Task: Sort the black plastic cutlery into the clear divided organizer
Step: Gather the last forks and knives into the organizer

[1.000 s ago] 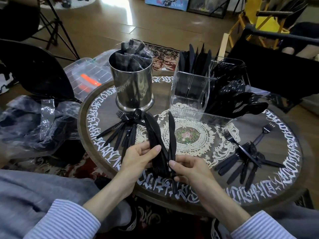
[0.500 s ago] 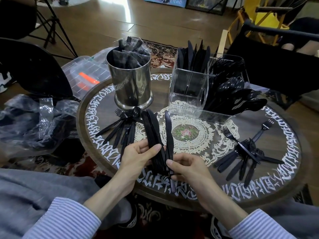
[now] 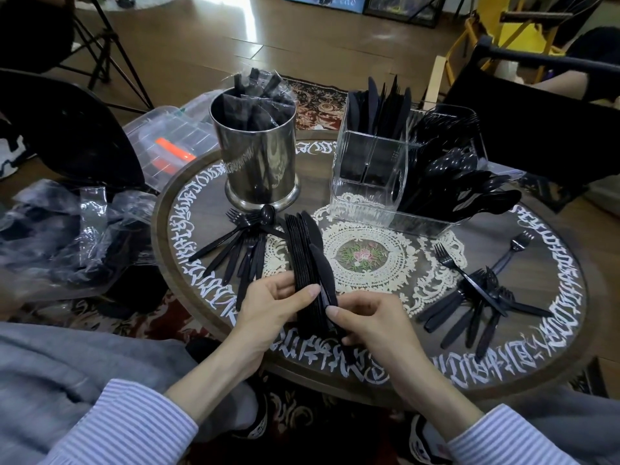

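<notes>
My left hand [image 3: 273,308] grips a stack of black plastic knives [image 3: 303,250] near their handles, blades pointing away over the table. My right hand [image 3: 365,322] pinches a single black knife [image 3: 323,273] that lies against the right side of the stack. The clear divided organizer [image 3: 365,203] stands at the back right, with knives upright in its rear left section and spoons and forks leaning out of its right side. A pile of black forks [image 3: 476,297] lies on the right of the table. Forks and a spoon [image 3: 241,243] lie left of the stack.
A steel canister [image 3: 258,162] stuffed with wrapped black cutlery stands at the back left of the round lettered table [image 3: 553,317]. Crumpled clear plastic bags [image 3: 63,229] and a clear lidded bin [image 3: 167,142] sit off the table's left. A black chair [image 3: 536,129] stands behind right.
The single knife in my right hand has slid down and closer, its blade now lying against the stack in my left hand instead of sticking up beside it.
</notes>
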